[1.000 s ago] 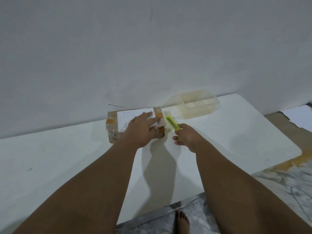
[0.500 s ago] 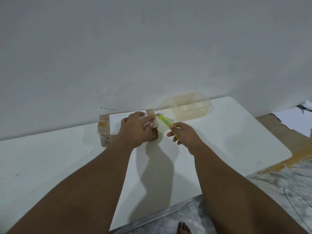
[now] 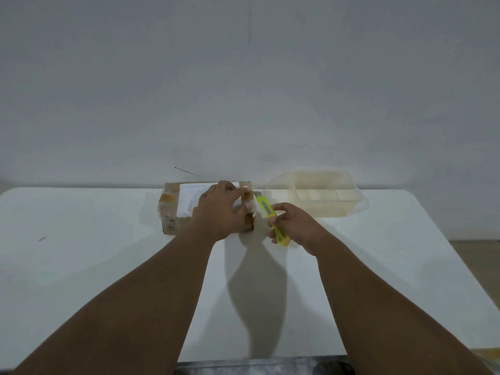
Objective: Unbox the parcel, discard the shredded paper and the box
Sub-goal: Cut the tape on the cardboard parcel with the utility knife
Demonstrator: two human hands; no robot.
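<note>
A taped brown cardboard parcel (image 3: pixel 173 209) with a white label lies at the far edge of the white table (image 3: pixel 94 261), against the wall. My left hand (image 3: pixel 219 209) presses down on the parcel's right half, fingers spread over the label and the right end. My right hand (image 3: pixel 293 226) grips a yellow-green utility knife (image 3: pixel 266 209). Its tip points up-left to the parcel's upper right corner. The knife's blade is too small to make out. The parcel is closed, so its contents are hidden.
A clear plastic container (image 3: pixel 324 196) sits to the right of the parcel by the wall. The table's right edge slopes down toward a brownish floor (image 3: pixel 476 255). A grey wall rises straight behind the table.
The view has swung so the table lies square in front of me. My right hand has slid back toward me along the parcel's right end, with the knife tip still at the top corner.
</note>
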